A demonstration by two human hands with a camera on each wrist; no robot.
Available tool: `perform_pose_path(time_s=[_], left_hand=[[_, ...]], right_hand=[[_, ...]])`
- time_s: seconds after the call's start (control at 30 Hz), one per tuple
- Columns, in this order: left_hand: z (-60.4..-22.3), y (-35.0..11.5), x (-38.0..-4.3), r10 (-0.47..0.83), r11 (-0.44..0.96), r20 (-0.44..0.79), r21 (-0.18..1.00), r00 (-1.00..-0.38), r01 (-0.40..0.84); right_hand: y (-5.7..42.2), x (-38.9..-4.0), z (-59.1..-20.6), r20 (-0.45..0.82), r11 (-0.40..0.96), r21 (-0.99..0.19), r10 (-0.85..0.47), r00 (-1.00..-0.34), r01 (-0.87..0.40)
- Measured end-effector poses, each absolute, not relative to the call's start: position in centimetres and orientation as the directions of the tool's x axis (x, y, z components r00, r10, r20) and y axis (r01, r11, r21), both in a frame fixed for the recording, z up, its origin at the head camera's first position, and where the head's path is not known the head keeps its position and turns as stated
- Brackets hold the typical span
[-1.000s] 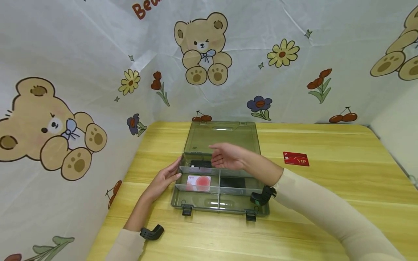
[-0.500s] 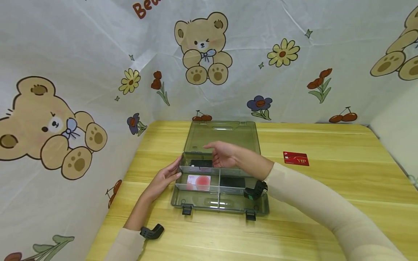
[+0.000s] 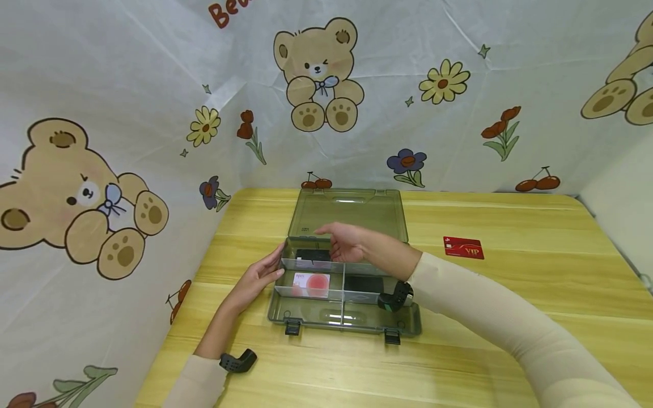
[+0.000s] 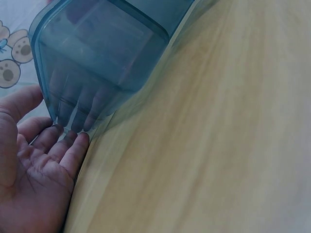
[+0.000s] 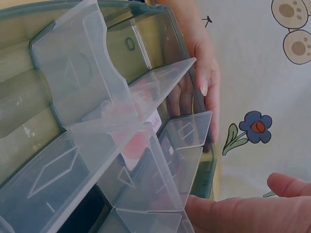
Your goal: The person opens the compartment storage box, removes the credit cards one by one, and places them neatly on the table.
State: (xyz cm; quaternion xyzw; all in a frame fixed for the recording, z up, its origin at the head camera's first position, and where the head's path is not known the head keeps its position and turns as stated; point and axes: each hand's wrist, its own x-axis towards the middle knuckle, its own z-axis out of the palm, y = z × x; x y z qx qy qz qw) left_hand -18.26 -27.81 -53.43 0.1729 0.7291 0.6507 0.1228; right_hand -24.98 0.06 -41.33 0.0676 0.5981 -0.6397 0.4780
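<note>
A smoky translucent compartment box (image 3: 306, 323) lies with its lid (image 3: 352, 212) folded back. My left hand (image 3: 257, 280) rests against the box's left side, fingers lying along the wall, as the left wrist view also shows. Into the back row reaches my right hand (image 3: 349, 241), its fingers by the right end of a flat black item (image 3: 312, 255) in the back left compartment. The right thumb stands apart from the fingers. Clear dividers partly hide the fingertips, so contact is hard to tell. A pink and white card (image 3: 311, 284) lies in the middle left compartment.
A dark flat item (image 3: 364, 284) sits in the middle right compartment. Right of the box, a red VIP card (image 3: 463, 248) lies on the wooden table (image 3: 331, 374). Two latches hang at the box's front. Bear-printed cloth (image 3: 245, 68) stands behind and to the left.
My right hand has moved slightly left within the back row, its fingers bending more. The black item has shifted a little left. My left hand has stayed at the box's side.
</note>
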Motion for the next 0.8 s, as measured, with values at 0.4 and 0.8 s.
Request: perform_pose_path(time_s=[0.4, 0.8], left_hand=[[-53.4, -27.8, -18.3, 0.421, 0.089, 0.053, 0.991, -0.906, 0.099], [-53.3, -27.8, -18.2, 0.415, 0.084, 0.036, 0.993, -0.909, 0.078]], right_hand=[[-0.6, -25.0, -42.3, -0.652, 0.134, -0.703, -0.512, -0.559, 0.698], [-0.4, -25.1, -42.5, -0.655, 0.109, -0.693, -0.509, -0.559, 0.713]])
